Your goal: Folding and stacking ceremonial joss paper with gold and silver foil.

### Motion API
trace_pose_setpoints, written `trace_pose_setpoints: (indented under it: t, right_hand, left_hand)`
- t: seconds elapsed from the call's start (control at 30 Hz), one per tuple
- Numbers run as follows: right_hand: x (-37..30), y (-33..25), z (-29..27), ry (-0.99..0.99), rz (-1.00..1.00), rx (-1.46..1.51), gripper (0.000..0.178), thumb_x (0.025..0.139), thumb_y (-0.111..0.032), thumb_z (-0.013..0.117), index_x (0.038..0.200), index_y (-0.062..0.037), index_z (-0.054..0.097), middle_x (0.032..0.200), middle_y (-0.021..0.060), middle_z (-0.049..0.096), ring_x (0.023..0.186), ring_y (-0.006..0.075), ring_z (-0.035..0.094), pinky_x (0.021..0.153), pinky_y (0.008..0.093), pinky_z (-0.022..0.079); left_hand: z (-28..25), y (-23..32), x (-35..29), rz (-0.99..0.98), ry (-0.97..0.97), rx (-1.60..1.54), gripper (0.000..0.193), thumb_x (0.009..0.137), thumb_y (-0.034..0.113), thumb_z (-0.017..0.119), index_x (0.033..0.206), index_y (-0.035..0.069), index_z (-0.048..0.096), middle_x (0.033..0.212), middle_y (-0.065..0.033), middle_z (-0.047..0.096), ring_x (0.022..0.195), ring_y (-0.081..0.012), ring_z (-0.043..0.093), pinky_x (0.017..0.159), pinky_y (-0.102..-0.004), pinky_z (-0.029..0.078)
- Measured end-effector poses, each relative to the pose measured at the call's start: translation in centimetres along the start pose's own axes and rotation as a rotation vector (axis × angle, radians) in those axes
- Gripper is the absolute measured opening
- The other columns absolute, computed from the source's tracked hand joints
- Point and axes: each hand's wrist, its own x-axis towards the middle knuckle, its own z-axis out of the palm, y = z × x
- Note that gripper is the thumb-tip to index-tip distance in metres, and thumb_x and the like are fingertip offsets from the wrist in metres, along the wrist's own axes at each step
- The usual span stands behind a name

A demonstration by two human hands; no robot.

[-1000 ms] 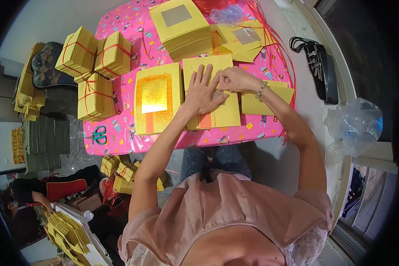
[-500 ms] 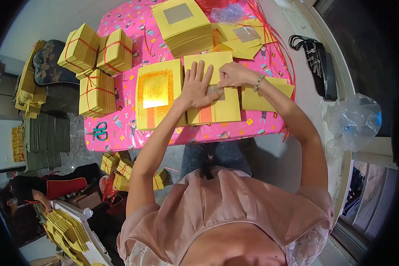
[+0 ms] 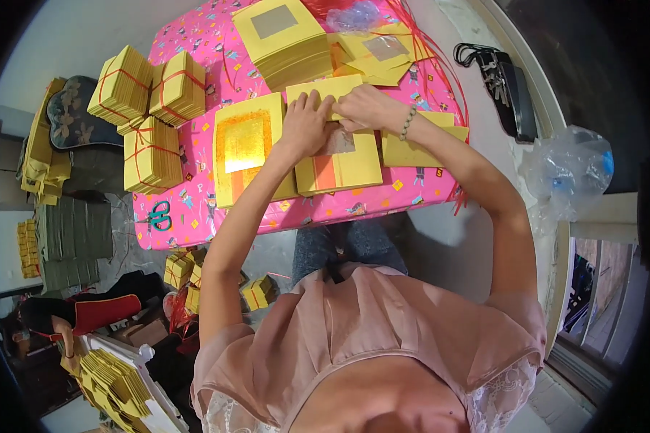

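In front of me lies a stack of yellow paper sheets (image 3: 345, 175), with a silvery square and an orange band on its top sheet. My left hand (image 3: 305, 126) has its fingers bent over the upper part of that sheet, closed on the paper. Right beside it my right hand (image 3: 370, 108), a beaded bracelet at its wrist, is closed on the same yellow paper; its fingertips are partly hidden. To the left, a second yellow stack (image 3: 224, 186) shows a shiny gold square with an orange border.
Tied yellow bundles (image 3: 152, 155) and green scissors (image 3: 160, 216) occupy the table's left side. A tall yellow stack (image 3: 292, 54) stands behind, near loose sheets (image 3: 383, 61) and red ribbon strands (image 3: 448, 68). More yellow sheets (image 3: 415, 151) lie right. Another person (image 3: 58, 317) is at lower left.
My left hand's spread fingers have bent and moved up the sheet, close to my right hand. The right hand has shifted slightly left. The whole view has shifted a little.
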Motion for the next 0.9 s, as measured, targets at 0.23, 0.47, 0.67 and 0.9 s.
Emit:
trace_pose_setpoints:
  t: [0.23,0.47,0.67,0.9]
  right_hand:
    - [-1.5,0.6,-3.5,0.346,0.26,0.32,0.037,0.083,-0.039,0.067,0.09,-0.0032,0.061,0.084,0.0165,0.064,0.08,0.0341,0.063,0.068,0.0436,0.05]
    - [-5.4,1.9,-6.0,0.533,0.654,1.008,0.053,0.092,-0.035,0.067,0.12,0.0066,0.052,0.121,0.0163,0.059,0.105,0.0206,0.061,0.087,0.0333,0.051]
    - [-12.4,-0.5,-7.8,0.708,0.648,1.567,0.031,0.092,-0.011,0.066,0.118,0.0048,0.058,0.109,0.0109,0.067,0.097,0.013,0.064,0.085,0.0276,0.052]
    - [-21.0,-1.7,-7.5,0.993,0.651,1.669,0.043,0.094,-0.009,0.063,0.13,0.0038,0.043,0.116,0.0142,0.064,0.104,0.0158,0.064,0.091,0.0298,0.052]
  left_hand:
    - [-1.2,0.1,0.2,-0.041,0.245,0.25,0.05,0.084,0.006,0.055,0.134,0.007,0.049,0.135,-0.0222,0.05,0.124,-0.0407,0.047,0.103,-0.0473,0.039]
    - [-8.4,5.2,0.2,-0.011,0.586,0.313,0.057,0.085,0.003,0.054,0.14,0.012,0.047,0.139,-0.0176,0.049,0.129,-0.0368,0.045,0.11,-0.0525,0.031]
    - [-8.1,12.3,-1.9,0.224,0.639,0.293,0.063,0.082,0.01,0.057,0.143,0.013,0.044,0.145,-0.0191,0.043,0.137,-0.039,0.037,0.112,-0.0533,0.028]
    - [2.7,20.1,-6.4,0.277,0.204,-0.251,0.066,0.083,0.021,0.065,0.141,0.001,0.041,0.139,-0.0244,0.042,0.129,-0.0391,0.041,0.106,-0.0492,0.035]
